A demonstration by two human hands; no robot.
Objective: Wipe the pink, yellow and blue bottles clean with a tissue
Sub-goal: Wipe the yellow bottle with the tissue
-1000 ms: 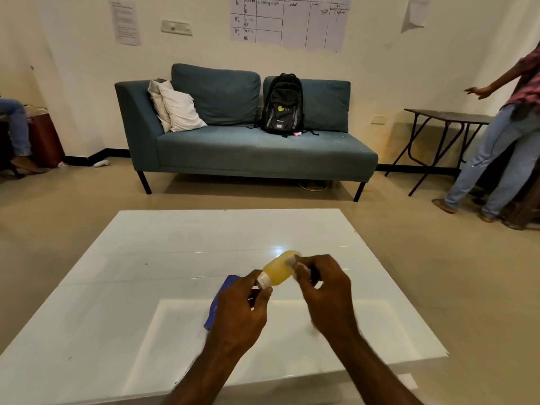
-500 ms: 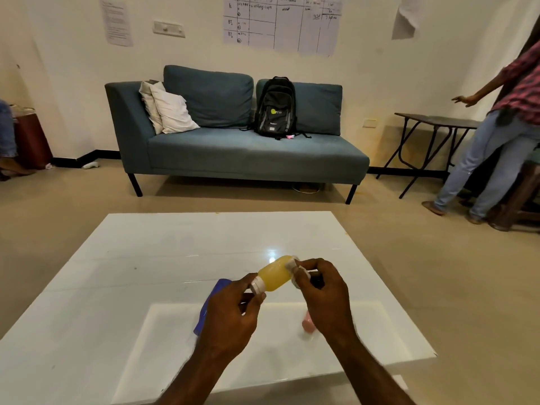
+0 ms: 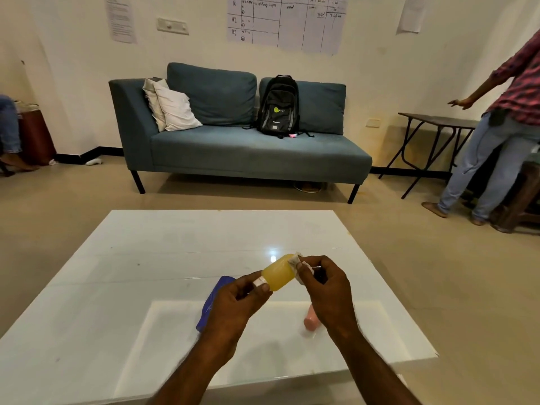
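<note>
Forearms rise from the bottom edge, cut off by the frame; the left hand [image 3: 233, 302] pinches the white cap end of the yellow bottle [image 3: 278, 272] between thumb and fingers; the right hand [image 3: 327, 290] is closed on a crumpled tissue [image 3: 298, 266] pressed to the bottle's far end. Held above the white table [image 3: 146, 258], the bottle lies on a slant, its long axis running from the cap at lower left, near the wearer, to the base at upper right, farther off. A small dark thing shows inside the right hand's grip, too hidden to make out. Under the left hand the blue bottle [image 3: 211, 302] lies on the table, partly covered; under the right wrist only one blurred end of the pink bottle [image 3: 312, 319] shows. Beyond the table stands a sofa [image 3: 248, 153] with a backpack [image 3: 279, 108]; a person [image 3: 502, 124] stands at far right, cut by the frame.
</note>
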